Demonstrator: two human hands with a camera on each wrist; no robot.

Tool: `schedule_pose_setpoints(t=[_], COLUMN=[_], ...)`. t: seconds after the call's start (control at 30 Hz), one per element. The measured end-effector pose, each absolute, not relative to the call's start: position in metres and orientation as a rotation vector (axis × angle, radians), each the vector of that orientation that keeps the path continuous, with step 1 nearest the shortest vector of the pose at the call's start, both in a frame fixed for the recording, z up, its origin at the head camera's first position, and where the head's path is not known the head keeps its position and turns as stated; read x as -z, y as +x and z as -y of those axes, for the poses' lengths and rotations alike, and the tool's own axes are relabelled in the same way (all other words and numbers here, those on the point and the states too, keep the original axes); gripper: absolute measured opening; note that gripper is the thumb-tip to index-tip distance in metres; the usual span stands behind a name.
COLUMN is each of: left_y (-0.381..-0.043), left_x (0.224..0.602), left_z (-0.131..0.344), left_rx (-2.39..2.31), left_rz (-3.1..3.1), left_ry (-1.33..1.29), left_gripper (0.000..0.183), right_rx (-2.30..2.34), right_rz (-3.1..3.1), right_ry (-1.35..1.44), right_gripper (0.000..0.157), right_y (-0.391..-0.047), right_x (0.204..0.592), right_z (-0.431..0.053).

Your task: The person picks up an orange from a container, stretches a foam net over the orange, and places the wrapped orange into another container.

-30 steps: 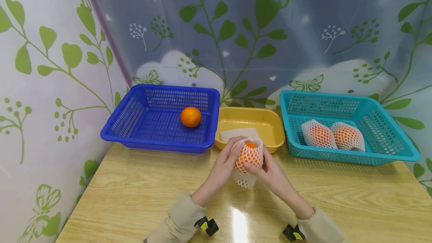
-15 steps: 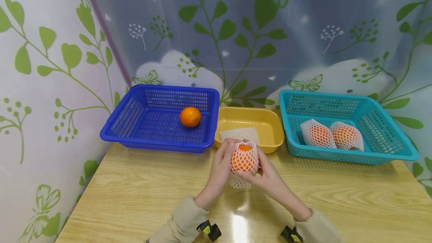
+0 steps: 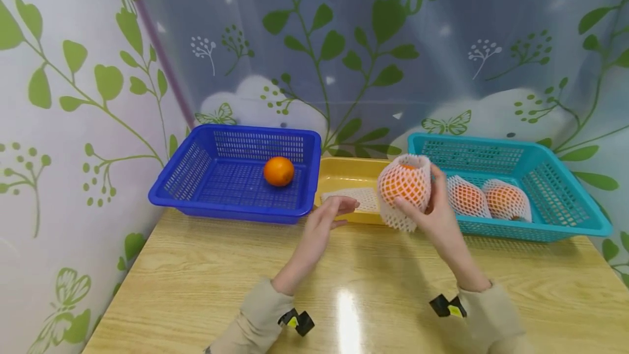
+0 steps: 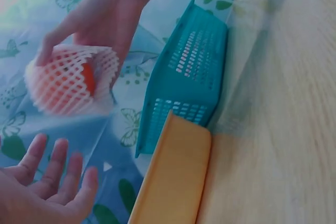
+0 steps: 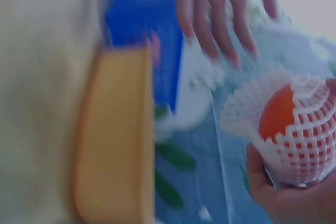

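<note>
Facing a blue perforated basket (image 3: 231, 210) with a bare orange (image 3: 279, 171) lying inside; holding the left hand (image 3: 319, 226), fingers loosely extended, before a yellow plastic tray (image 3: 349, 171) with a white foam net (image 3: 367, 199) in it; gripping a foam-netted orange (image 3: 404, 187) in the right hand (image 3: 438, 217), well apart from the left, overlapping the tray's right end; viewing two netted fruits (image 3: 508, 200) in a teal perforated basket (image 3: 535, 229).

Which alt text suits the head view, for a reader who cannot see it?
A right hand holds an orange fruit in white foam netting; the left hand holds nothing. On the table, left to right: a blue basket with one bare fruit, a yellow tray with flat netting, a teal basket with two netted fruits.
</note>
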State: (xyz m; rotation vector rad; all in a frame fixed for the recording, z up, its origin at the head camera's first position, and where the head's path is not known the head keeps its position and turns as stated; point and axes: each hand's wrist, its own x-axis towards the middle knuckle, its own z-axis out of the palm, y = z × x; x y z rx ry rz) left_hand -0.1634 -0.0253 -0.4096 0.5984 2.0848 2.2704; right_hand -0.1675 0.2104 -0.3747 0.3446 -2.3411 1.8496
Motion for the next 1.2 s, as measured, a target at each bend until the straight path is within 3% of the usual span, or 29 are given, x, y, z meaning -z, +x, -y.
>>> schedule_pose_setpoints(t=[0.17, 0.47, 0.73, 1.2], left_y=[-0.168, -0.173, -0.179, -0.19], left_x=[0.409, 0.409, 0.406, 0.392], left_z=[0.033, 0.047, 0.059, 0.086], left_rx=[-2.292, -2.285, -2.243, -2.189], left_rz=[-2.067, -2.087, -2.16, -2.23], left_ry=[0.565, 0.481, 0.483, 0.411], left_gripper=[0.045, 0.04, 0.037, 0.033], right_rx=[-1.596, -1.058, -0.757, -0.701], right_rz=[2.377, 2.701, 2.97, 2.987], right_ry=[0.095, -0.192, -0.158, -0.076], right_gripper=[0.084, 0.099, 0.106, 0.103], right_y=[-0.196, -0.226, -0.225, -0.22], right_x=[0.361, 0.371, 0.383, 0.387], right_z=[-0.246, -0.292, -0.3, -0.301])
